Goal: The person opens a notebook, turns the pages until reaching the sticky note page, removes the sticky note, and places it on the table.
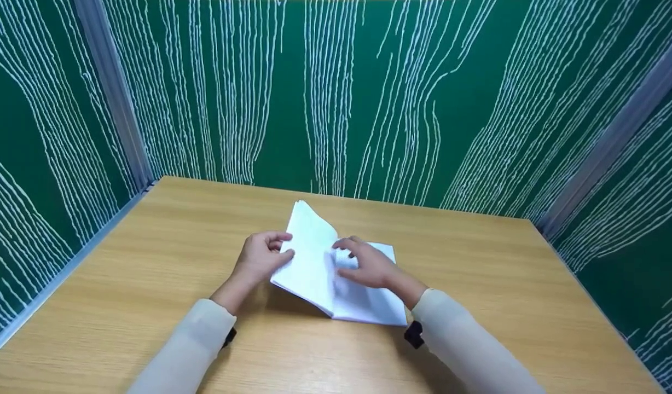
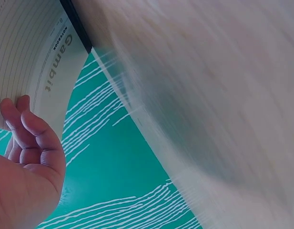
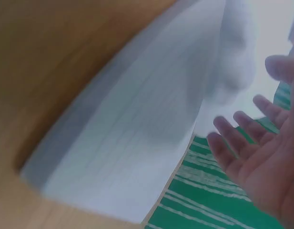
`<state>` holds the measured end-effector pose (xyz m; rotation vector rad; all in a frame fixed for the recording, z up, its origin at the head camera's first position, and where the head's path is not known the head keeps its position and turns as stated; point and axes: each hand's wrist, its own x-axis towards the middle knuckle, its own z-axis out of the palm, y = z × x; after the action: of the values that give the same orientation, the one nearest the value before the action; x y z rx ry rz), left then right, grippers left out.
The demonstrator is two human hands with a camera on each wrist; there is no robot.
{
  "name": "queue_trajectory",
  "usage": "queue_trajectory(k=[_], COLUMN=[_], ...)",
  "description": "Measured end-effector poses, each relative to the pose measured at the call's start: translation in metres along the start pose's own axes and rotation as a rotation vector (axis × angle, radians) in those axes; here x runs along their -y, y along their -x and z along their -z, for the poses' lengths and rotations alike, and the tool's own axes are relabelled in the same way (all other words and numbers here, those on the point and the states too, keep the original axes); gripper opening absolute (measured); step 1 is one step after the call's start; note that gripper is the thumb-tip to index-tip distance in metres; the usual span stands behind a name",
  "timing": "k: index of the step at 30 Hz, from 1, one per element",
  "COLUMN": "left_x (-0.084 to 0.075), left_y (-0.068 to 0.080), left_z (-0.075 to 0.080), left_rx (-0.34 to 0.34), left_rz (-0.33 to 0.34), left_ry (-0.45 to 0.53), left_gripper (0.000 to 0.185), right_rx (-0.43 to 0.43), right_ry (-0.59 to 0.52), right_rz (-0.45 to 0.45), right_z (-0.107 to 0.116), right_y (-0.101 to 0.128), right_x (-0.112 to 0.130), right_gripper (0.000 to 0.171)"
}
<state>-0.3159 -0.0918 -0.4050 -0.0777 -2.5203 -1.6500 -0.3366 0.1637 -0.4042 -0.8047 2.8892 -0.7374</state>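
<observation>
Green walls w/ wavy white lines close in a light wood table (image 1: pixel 150 306), filling the lower half of the head view. Open notebook (image 1: pixel 363 303) lies at frame center, right side flat on the table, left stack of pages raised & tilted up. Left hand (image 1: pixel 262 257) grips the outer edge of that raised stack, fingers curled over it, thumb under. Right hand (image 1: pixel 369 265) rests on the right-side pages, fingers spread & mostly straight, fingertips near the spine. Left wrist view shows ruled pages, cover marked "Gambit". Pale sleeves on both forearms.
</observation>
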Motion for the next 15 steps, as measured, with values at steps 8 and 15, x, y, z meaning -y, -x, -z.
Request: queue_trajectory(k=[8,15], left_x=[-0.001,-0.003], left_y=[0.0,0.001], left_z=[-0.001,0.0], left_rx=[-0.005,0.0], left_rz=[0.006,0.02], left_ry=[-0.029,-0.011], left_gripper=[0.033,0.034], right_rx=[-0.145,-0.124], right_ry=[0.075,0.213], right_rz=[-0.152,-0.362], right_z=[0.015,0.017], right_y=[0.0,0.008], right_x=[-0.027,-0.055], right_gripper=[0.034,0.033])
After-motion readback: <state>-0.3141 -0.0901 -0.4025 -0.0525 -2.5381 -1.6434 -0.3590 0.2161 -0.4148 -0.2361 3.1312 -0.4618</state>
